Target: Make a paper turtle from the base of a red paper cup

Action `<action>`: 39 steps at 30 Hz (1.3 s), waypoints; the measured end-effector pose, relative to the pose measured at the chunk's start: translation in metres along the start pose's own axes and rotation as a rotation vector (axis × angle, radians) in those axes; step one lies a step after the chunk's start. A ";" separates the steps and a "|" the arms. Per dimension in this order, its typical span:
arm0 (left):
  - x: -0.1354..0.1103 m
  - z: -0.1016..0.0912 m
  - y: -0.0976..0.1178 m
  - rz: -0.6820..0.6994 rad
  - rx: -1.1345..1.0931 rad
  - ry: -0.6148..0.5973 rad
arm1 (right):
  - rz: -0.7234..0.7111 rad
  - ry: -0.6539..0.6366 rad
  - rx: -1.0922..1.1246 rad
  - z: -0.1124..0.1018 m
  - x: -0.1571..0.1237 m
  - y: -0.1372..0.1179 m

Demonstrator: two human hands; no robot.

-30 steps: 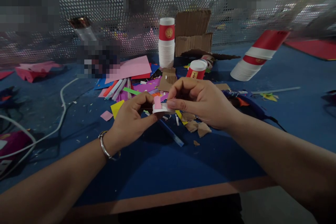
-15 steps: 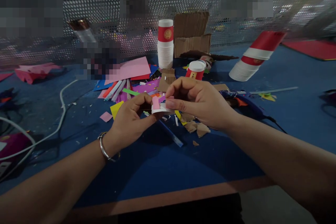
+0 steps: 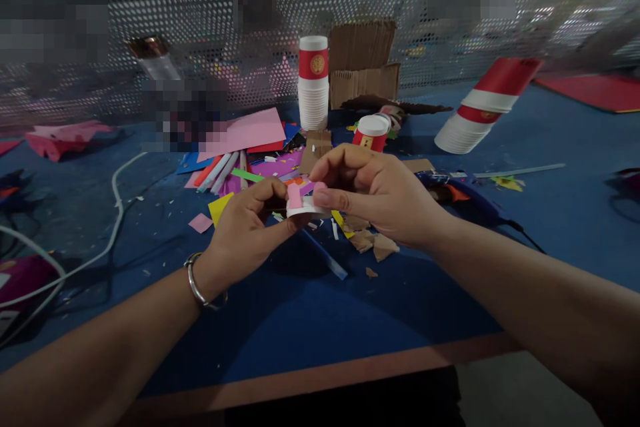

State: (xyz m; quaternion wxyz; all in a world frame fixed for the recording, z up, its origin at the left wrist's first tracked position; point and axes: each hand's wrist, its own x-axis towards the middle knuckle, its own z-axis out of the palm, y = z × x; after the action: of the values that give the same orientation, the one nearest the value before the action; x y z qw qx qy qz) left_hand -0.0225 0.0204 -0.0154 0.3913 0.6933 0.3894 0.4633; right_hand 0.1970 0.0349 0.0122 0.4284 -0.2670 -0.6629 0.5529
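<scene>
Close in front of me, my left hand (image 3: 245, 230) grips a small, shallow white round piece (image 3: 300, 212) by its left edge, thumb underneath. Pink and purple paper strips (image 3: 295, 196) stand up from its top. My right hand (image 3: 377, 193) has its thumb and forefinger closed at the right side of the piece, pinching a pink paper strip (image 3: 319, 187) there. The right fingertips cover part of that strip, so whether it is fixed to the white piece cannot be seen.
Coloured paper (image 3: 250, 130), glue sticks (image 3: 225, 172) and cardboard scraps (image 3: 384, 247) litter the blue table. Stacked paper cups (image 3: 313, 103) stand behind; another cup stack (image 3: 475, 113) leans at right. A blue glue gun (image 3: 470, 200) and a white cable (image 3: 117, 213) lie at the sides.
The pink strip under my right fingertips now looks curved over at its top, where it was flatter before. Both hands stay in nearly the same place; the view has shifted slightly.
</scene>
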 end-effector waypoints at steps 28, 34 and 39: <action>-0.005 -0.005 0.002 0.136 0.337 -0.047 | -0.006 -0.027 -0.143 -0.005 0.000 0.003; -0.004 -0.004 0.004 0.109 0.347 -0.042 | 0.029 -0.074 -0.157 -0.005 0.000 0.005; -0.004 -0.004 0.002 0.095 0.274 -0.036 | 0.048 -0.059 -0.115 -0.004 -0.001 0.006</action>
State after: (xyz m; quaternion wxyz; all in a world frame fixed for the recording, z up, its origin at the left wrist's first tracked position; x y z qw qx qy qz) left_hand -0.0272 0.0167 -0.0137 0.2777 0.7660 0.4087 0.4112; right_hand 0.2004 0.0381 0.0063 0.3794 -0.2907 -0.6991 0.5317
